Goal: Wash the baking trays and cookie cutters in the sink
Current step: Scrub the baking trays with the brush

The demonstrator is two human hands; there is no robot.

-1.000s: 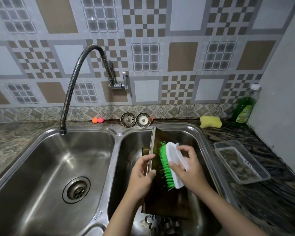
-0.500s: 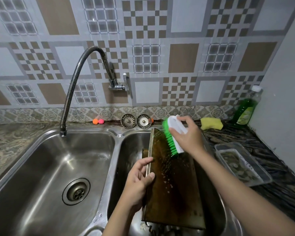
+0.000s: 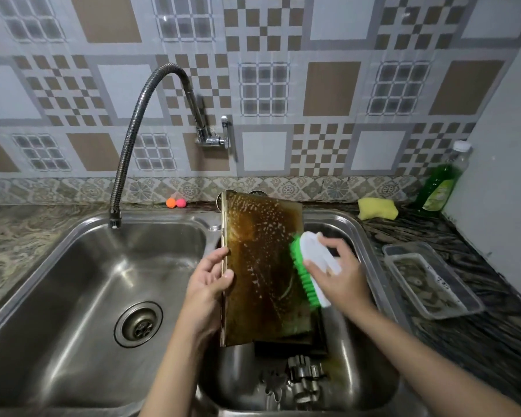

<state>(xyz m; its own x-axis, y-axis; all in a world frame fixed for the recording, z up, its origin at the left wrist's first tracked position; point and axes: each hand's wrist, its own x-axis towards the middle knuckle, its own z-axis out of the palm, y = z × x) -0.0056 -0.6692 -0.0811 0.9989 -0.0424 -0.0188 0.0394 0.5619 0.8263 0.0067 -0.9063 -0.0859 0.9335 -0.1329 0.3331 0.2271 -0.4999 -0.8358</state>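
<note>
- Since a moment ago the scrubbing brush (image 3: 310,272) has come down from the tray's far end to its right edge near the middle, and the baking tray (image 3: 262,266) now stands steeper, its top edge hiding the two strainers at the backsplash
- Left hand (image 3: 209,278) grips the tray's left rim, thumb on the soapy face and fingers behind; probably this props it on edge so the brush can press against something firm
- Right hand (image 3: 337,275) is curled round the brush's white back, green bristles turned into the tray's dark, foam-speckled surface
- Tray's lower end rests in the right basin of the sink (image 3: 370,242), seemingly on a second dark tray (image 3: 292,349) lying flat beneath it
- Metal cookie cutters (image 3: 304,377) lie in the bottom of that same basin, nearest the camera, likely waiting their turn
- Faucet hose (image 3: 133,139) bends over the left basin, whose drain (image 3: 139,325) is uncovered; no water visibly runs
- On the counter to the right: a yellow sponge (image 3: 376,208), a bottle of green dish soap (image 3: 441,182) against the wall, and a clear plastic container (image 3: 430,281) just beside the sink, all within reach of the scrubbing hand
- Bottle's label is yellow-green, its writing too blurred to read; no other brand or text can be made out
- Two small balls, orange and pink (image 3: 176,202), sit at the backsplash
</note>
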